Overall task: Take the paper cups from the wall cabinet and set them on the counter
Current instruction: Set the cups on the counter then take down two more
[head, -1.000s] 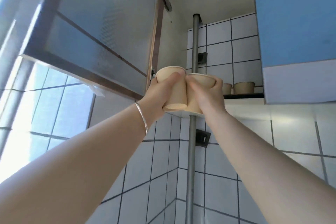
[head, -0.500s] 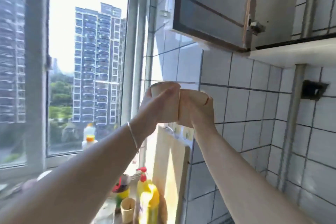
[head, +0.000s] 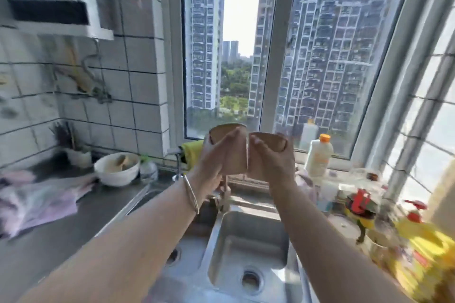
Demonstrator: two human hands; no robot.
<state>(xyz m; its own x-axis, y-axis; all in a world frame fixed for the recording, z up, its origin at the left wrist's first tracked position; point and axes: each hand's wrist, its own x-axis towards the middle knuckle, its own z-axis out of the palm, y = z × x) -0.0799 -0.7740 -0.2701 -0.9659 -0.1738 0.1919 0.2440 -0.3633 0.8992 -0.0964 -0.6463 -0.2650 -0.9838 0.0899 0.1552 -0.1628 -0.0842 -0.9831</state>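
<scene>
I hold two tan paper cups side by side in the air above the steel sink [head: 248, 256]. My left hand [head: 214, 155] grips the left paper cup [head: 234, 155], thumb over its rim. My right hand [head: 273, 162] grips the right paper cup [head: 267, 139], thumb hooked inside its mouth. Both cups are upright and nearly touch each other. The steel counter [head: 61, 236] stretches to the left, below the cups. The wall cabinet is out of view.
A white bowl [head: 117, 168] and a crumpled pale cloth [head: 37, 200] lie on the left counter. A tap [head: 225, 194] stands behind the sink. Bottles [head: 318, 155] and yellow spray containers [head: 423, 236] crowd the right side by the window sill.
My view has swung down and left from the open wall cabinet to the window and sink. Both hands have carried the two cups down with them, still side by side.
</scene>
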